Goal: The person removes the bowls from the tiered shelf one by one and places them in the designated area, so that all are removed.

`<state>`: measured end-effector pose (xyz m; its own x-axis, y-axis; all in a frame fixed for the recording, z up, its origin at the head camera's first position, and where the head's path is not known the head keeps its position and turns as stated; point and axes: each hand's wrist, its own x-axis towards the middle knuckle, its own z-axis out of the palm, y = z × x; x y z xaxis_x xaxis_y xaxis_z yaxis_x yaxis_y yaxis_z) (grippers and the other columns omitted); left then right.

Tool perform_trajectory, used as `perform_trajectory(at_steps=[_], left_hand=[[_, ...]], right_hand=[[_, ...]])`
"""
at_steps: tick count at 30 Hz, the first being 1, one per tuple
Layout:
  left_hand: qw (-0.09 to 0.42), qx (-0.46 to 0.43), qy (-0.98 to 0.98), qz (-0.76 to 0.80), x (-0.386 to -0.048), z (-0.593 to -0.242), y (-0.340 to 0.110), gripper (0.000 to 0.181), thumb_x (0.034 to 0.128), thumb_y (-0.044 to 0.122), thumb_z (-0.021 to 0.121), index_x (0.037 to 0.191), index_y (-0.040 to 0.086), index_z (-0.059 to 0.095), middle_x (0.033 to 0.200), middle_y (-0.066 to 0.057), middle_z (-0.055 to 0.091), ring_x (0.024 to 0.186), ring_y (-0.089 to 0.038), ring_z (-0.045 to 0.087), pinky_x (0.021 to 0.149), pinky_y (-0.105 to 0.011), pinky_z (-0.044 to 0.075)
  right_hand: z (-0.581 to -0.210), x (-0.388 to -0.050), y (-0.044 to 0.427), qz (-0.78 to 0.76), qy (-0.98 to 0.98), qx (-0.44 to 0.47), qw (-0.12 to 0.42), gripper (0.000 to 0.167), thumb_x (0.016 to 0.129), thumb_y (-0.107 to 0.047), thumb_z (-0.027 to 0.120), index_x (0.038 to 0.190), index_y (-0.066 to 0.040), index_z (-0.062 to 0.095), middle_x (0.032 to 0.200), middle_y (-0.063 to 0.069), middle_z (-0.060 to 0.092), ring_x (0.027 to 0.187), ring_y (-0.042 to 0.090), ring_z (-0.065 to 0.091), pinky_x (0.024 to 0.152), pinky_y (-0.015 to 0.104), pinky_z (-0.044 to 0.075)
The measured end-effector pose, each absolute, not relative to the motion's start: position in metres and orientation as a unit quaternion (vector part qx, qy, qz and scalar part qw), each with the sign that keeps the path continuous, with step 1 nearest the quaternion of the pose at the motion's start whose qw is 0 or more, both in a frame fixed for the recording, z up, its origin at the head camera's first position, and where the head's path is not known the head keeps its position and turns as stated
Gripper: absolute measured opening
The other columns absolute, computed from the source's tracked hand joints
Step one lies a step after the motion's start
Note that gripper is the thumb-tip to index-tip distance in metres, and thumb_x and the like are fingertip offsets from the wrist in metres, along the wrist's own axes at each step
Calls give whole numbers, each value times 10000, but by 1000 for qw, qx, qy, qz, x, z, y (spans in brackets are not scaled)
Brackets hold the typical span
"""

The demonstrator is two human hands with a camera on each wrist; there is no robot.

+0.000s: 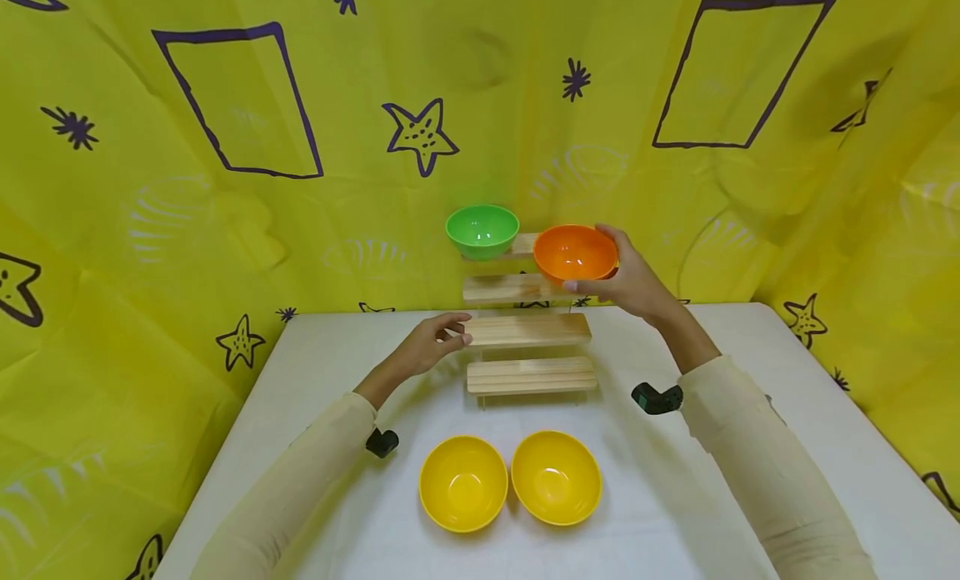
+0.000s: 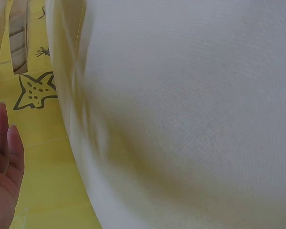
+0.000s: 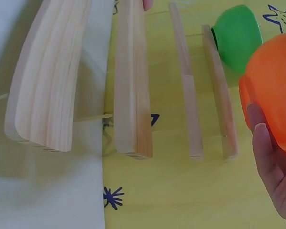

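Observation:
My right hand (image 1: 626,276) holds an orange bowl (image 1: 576,251) by its right side, raised at the level of the top steps of a wooden stepped stand (image 1: 528,330). In the right wrist view, a finger lies along the base of the orange bowl (image 3: 276,90), which is apart from the planks. A green bowl (image 1: 482,230) sits upright on the left part of the top step. My left hand (image 1: 427,342) pinches the left end of a middle step between thumb and fingers; in the left wrist view that hand (image 2: 5,171) is only partly visible.
Two yellow bowls, a left one (image 1: 463,484) and a right one (image 1: 557,478), stand side by side on the white table (image 1: 337,513) in front of the stand. A yellow patterned cloth (image 1: 480,80) hangs close behind. Dark devices (image 1: 657,398) show beside both wrists.

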<state>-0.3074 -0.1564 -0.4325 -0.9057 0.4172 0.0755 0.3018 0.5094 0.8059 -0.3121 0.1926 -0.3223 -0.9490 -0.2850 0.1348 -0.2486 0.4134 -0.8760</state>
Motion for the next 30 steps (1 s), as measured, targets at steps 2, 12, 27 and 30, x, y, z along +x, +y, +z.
perform_trajectory(at_steps=[2,12,27,30], left_hand=[[64,210,865,450,-307,-432,-156,491,1009,249,620,1458,74,521,1287,-177,643,984,-253,642,783,-294,515],[64,214,863,452,-311,-437,-158,489,1011,258,620,1455,78,523,1279,-177,647,964,-231,639,774,-290,511],[58,215,862,456,-307,-436,-160,489,1011,267,618,1453,79,525,1277,-178,647,967,-237,633,793,-304,510],[57,217,861,456,-308,-435,-158,484,1011,264,618,1450,80,528,1275,-175,648,969,-237,634,795,-302,513]], right_hand=[[-323,-308,193,-517,840,-162,19,1067,851,-251,800,1613,-138,63,1569,174,302,1198,357,508,767,281,540],[-333,-289,196,-507,841,-185,41,1105,832,-222,827,1613,-127,51,1585,165,274,1298,372,480,941,326,518],[-356,-268,197,-498,843,-202,26,1043,815,-196,831,1597,-105,147,1529,171,358,1250,355,505,938,388,498],[-356,-264,200,-495,845,-202,22,1035,814,-193,830,1598,-119,158,1523,171,364,1233,355,512,907,342,503]])
